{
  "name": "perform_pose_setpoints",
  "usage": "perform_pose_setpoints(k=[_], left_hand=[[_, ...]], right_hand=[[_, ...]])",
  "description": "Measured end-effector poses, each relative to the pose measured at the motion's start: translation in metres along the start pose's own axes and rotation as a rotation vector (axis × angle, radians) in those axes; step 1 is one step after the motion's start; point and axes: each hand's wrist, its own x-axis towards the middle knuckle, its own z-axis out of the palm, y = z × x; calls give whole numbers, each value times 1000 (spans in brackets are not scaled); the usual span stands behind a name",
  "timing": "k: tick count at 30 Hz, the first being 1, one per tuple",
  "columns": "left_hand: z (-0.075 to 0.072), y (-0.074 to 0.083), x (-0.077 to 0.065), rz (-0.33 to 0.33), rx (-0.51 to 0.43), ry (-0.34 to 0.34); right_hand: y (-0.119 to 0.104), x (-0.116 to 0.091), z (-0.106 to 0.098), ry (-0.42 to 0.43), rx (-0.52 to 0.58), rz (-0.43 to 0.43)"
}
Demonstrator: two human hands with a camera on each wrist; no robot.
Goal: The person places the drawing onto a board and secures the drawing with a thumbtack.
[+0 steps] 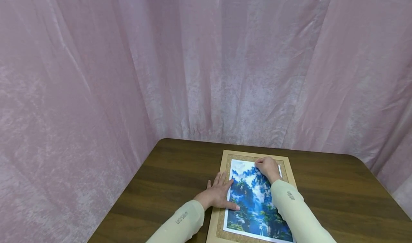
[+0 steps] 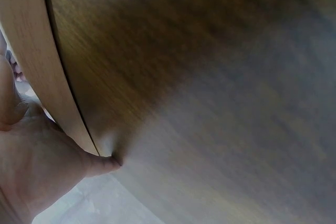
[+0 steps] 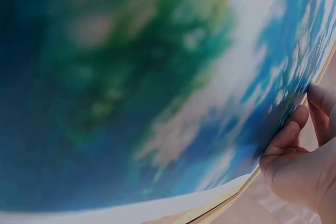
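Note:
A landscape print point(image 1: 254, 203) of blue mountains, trees and a waterfall, with a white border, lies on a wood-framed cork board point(image 1: 220, 223). My left hand point(image 1: 216, 196) is spread flat across the board's left side, thumb and index finger on the print's left part; the left wrist view catches this hand point(image 2: 42, 163) beside the wooden frame. Near the print's top edge, my right hand point(image 1: 268, 167) has its fingers curled and fingertips drawn together against the paper. From the right wrist, the right hand point(image 3: 302, 166) meets the print point(image 3: 157, 103); whether it pinches anything, I cannot tell.
The board lies on a dark brown wooden table point(image 1: 173, 168) with rounded far corners. Pink velvet curtains point(image 1: 206, 75) hang behind the table and along its left. Both forearms wear pale sleeves point(image 1: 181, 219), the right one crossing over the board's right side.

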Motion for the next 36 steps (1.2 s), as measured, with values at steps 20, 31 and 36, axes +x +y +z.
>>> perform_pose_setpoints(k=[20,31,36], left_hand=[[-2,-5,9,31,-17,20],[-15,-18,2,73,13,45],[-35,-33,-1,96,7,65]], right_hand=[[11,-9,-7,-20,104,-95],[17,-16,-44,-19,146,-103],[24,-15,-69,-4,118,-85]])
